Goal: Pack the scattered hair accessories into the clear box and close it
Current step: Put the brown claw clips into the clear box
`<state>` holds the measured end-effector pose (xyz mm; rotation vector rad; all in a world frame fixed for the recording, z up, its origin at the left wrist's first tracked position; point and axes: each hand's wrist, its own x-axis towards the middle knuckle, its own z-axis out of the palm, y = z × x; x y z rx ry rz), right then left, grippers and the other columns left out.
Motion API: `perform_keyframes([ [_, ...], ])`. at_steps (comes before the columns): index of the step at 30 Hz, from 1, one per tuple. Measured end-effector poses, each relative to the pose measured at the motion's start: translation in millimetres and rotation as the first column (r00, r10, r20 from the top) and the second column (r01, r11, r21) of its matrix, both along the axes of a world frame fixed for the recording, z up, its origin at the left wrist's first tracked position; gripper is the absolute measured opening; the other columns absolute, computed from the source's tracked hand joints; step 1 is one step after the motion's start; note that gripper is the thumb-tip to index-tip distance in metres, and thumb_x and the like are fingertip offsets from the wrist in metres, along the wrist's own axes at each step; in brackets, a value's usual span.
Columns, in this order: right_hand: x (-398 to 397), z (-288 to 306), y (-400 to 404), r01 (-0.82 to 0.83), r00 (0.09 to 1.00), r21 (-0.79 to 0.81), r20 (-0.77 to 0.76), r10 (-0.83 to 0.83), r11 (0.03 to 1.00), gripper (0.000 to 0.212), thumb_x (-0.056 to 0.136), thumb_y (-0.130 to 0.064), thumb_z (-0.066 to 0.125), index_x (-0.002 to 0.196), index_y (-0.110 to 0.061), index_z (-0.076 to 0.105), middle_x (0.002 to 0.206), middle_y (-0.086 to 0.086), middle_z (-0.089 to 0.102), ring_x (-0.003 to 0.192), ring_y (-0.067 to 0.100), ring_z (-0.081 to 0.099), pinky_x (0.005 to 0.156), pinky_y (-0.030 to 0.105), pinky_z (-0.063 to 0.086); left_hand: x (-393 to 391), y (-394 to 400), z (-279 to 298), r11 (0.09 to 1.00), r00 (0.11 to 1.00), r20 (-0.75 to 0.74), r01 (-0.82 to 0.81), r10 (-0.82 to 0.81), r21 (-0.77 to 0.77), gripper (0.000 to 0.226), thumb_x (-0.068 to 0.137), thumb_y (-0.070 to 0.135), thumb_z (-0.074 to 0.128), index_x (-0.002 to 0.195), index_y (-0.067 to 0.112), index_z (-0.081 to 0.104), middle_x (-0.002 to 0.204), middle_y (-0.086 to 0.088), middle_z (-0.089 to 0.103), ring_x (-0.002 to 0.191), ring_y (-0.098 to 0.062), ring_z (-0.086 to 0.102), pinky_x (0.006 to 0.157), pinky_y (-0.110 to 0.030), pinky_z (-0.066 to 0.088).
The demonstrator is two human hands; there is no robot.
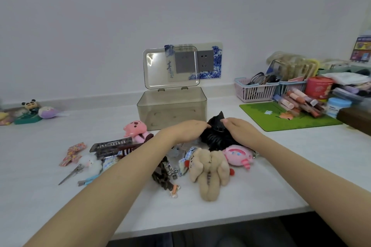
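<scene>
The clear box (171, 110) stands at the middle of the white desk with its lid (156, 70) raised against the wall. Just in front of it lies a black frilly hair accessory (215, 138). My left hand (187, 130) and my right hand (240, 129) hold it from either side, fingers curled onto it. Nearer to me the scattered pile holds a beige plush bow (208, 170), a pink plush clip (239, 155), a pink plush figure (135, 128), dark combs (110, 145), a brown patterned clip (162, 178), a white fluffy clip (91, 163) and a red patterned bow (73, 153).
A green mat (281, 118) lies at the right with cosmetics tubes (297, 102), pastel baskets (255, 90), a red tin (319, 87) and a blue jar (338, 107). Small toy figures (32, 112) sit at the far left. The desk's front edge (200, 224) runs below my arms.
</scene>
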<state>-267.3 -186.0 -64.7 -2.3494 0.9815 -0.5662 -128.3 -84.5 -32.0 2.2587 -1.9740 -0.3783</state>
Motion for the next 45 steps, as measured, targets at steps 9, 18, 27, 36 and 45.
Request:
perform_keyframes([
  [9, 17, 19, 29, -0.042, 0.996, -0.274, -0.090, 0.018, 0.961, 0.041, 0.098, -0.037, 0.030, 0.126, -0.019, 0.055, 0.128, 0.006, 0.061, 0.118, 0.030, 0.053, 0.100, 0.042, 0.039, 19, 49, 5, 0.976, 0.973, -0.210, -0.136, 0.098, -0.172, 0.045, 0.102, 0.020, 0.021, 0.141, 0.022, 0.043, 0.149, 0.004, 0.040, 0.137, -0.012, 0.035, 0.105, -0.022, 0.025],
  [18, 86, 30, 90, -0.373, 0.927, -0.213, -0.113, 0.356, 0.903, 0.042, 0.097, -0.037, 0.039, 0.133, -0.020, 0.050, 0.136, -0.004, 0.055, 0.126, 0.014, 0.048, 0.105, 0.031, 0.037, 104, 115, -19, 0.827, 0.829, 0.111, -0.517, 0.548, -0.219, 0.042, 0.097, 0.031, 0.030, 0.136, 0.037, 0.045, 0.141, -0.007, 0.043, 0.135, -0.030, 0.034, 0.109, -0.047, 0.021],
  [27, 119, 23, 106, -0.472, 0.877, -0.117, -0.166, 0.451, 0.874, 0.040, 0.093, -0.041, 0.047, 0.130, -0.028, 0.053, 0.128, -0.004, 0.059, 0.115, 0.013, 0.055, 0.099, 0.026, 0.041, 136, 145, -12, 0.870, 0.795, -0.394, -0.492, 0.461, 0.026, 0.042, 0.096, 0.051, 0.034, 0.130, 0.036, 0.054, 0.145, 0.007, 0.047, 0.130, -0.014, 0.044, 0.113, -0.037, 0.028],
  [36, 134, 36, 106, -0.641, 0.732, -0.179, -0.436, 0.524, 0.746, 0.045, 0.086, -0.048, 0.056, 0.130, -0.038, 0.052, 0.138, -0.009, 0.051, 0.122, 0.013, 0.049, 0.101, 0.028, 0.038, 160, 164, -19, 0.886, 0.752, -0.512, -0.463, 0.414, 0.036, 0.037, 0.098, 0.022, 0.044, 0.129, 0.039, 0.055, 0.138, 0.012, 0.052, 0.125, -0.011, 0.049, 0.113, -0.033, 0.031],
  [45, 157, 33, 95, -0.646, 0.745, -0.162, -0.347, 0.570, 0.746, 0.028, 0.077, -0.044, 0.069, 0.098, -0.025, 0.073, 0.095, -0.011, 0.069, 0.094, 0.014, 0.060, 0.082, 0.028, 0.047, 164, 168, -24, 0.867, 0.746, -0.570, -0.486, 0.344, -0.113, 0.032, 0.094, 0.020, 0.057, 0.124, 0.029, 0.063, 0.108, 0.007, 0.069, 0.084, 0.007, 0.066, 0.078, -0.009, 0.048],
])
